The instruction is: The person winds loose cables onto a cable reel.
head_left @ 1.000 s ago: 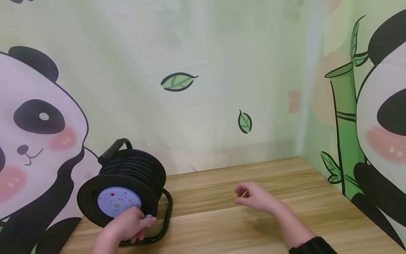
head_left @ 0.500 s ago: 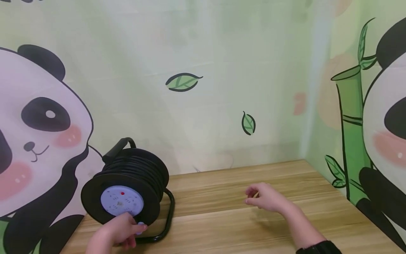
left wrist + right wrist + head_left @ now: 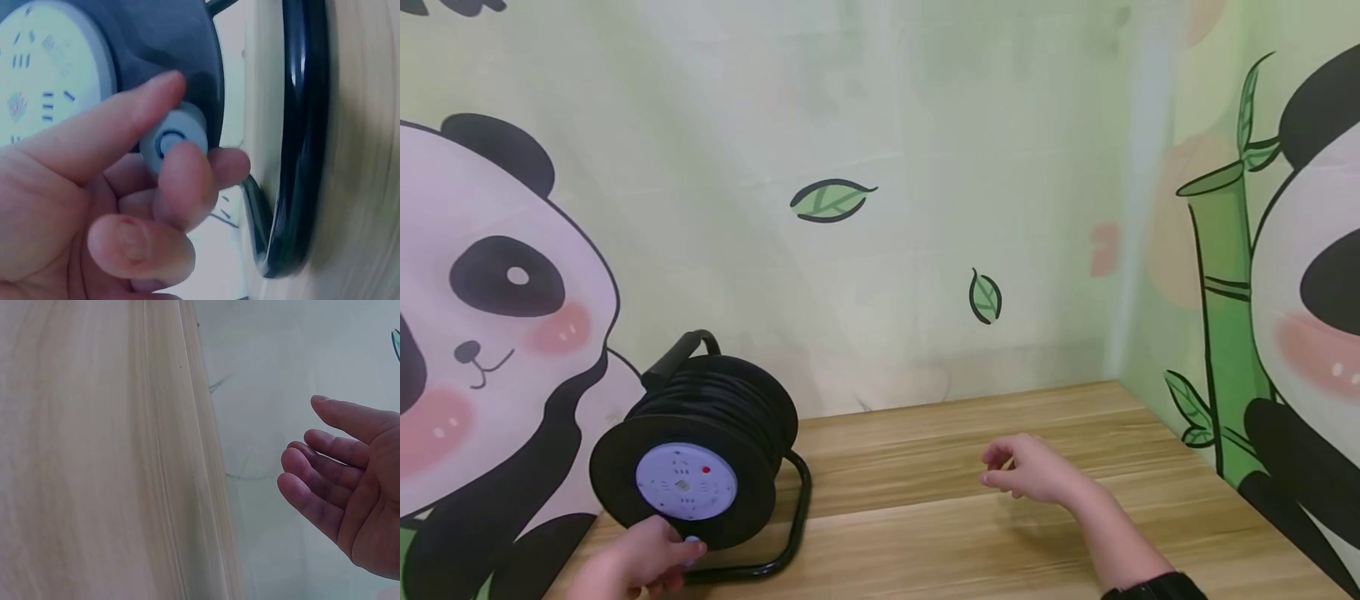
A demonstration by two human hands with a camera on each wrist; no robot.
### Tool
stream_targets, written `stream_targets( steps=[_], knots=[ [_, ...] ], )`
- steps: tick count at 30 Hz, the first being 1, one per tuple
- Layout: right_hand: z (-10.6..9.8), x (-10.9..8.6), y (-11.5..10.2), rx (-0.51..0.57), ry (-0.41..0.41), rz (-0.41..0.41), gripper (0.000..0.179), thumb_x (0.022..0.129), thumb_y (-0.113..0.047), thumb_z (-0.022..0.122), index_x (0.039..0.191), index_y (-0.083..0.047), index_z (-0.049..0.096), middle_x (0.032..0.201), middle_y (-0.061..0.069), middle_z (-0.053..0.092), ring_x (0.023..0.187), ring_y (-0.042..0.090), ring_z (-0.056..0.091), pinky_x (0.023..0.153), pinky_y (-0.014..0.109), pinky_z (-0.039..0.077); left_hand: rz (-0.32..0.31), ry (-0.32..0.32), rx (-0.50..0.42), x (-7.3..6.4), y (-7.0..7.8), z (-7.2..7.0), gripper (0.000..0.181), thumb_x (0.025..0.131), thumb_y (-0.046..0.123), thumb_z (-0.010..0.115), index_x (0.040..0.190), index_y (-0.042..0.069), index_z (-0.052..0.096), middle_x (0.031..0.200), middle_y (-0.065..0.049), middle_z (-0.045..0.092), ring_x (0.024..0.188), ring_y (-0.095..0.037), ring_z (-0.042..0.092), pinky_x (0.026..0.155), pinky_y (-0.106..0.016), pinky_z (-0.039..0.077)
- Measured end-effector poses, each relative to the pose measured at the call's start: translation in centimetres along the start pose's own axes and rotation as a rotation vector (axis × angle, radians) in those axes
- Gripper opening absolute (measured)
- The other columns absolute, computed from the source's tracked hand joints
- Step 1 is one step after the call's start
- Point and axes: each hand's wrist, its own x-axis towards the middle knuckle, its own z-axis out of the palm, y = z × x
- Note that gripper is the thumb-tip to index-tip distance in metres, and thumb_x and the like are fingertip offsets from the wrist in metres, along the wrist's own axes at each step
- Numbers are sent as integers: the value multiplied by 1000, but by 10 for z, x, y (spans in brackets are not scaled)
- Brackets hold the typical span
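A black cable reel [image 3: 707, 400], wound with black cord, stands at the left of the wooden table in the head view. Its front flange carries a round white socket panel [image 3: 686, 482] with a red dot at the upper right. Below the panel, my left hand [image 3: 636, 554] pinches a small grey crank knob [image 3: 192, 125] between thumb and fingers; the left wrist view shows this close up. My right hand [image 3: 1030, 471] hovers over the table, apart from the reel, fingers loosely bent and holding nothing.
The reel's black tube stand [image 3: 793, 533] rests on the wooden table [image 3: 925, 533], reaching out to its right. A black carry handle [image 3: 673, 358] sticks up on top. Behind and to the right hangs a cloth backdrop [image 3: 910, 167] printed with pandas, leaves and bamboo.
My left hand has moved left and down along the flange's lower edge with the knob. The reel's front has turned clockwise, carrying the red dot rightward. The right hand has barely moved.
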Motion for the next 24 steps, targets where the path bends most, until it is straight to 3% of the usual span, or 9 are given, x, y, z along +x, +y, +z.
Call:
stream_targets(
  steps=[7,13,20,24],
  knots=[
    [0,0,1,1,-3,18,25,87,-21,71,104,-5,62,90,5,61,72,17,60,59,33,54,-50,21,-34,-4,-18,-13,40,95,30,57,65,5,64,55,-1,53,47,-12,35,43,-23,24],
    [-1,-1,0,11,-5,13,24,88,-21,70,103,-5,63,90,5,62,72,17,60,59,35,55,-30,70,-15,-9,-26,-26,40,97,27,53,65,6,63,52,-1,49,46,-12,32,43,-23,25],
    [-1,-1,-1,20,-4,0,23,87,-19,71,102,-4,62,89,6,62,71,17,60,58,35,54,-9,119,43,-12,-31,-41,39,98,27,47,70,5,63,60,-3,54,53,-17,45,50,-30,38],
    [-1,-1,-3,22,-6,2,23,87,-19,71,101,-3,62,88,6,62,70,18,60,58,36,54,-28,143,53,-14,-33,-48,40,99,29,44,74,4,62,62,-3,54,58,-19,47,55,-34,40]
  ],
)
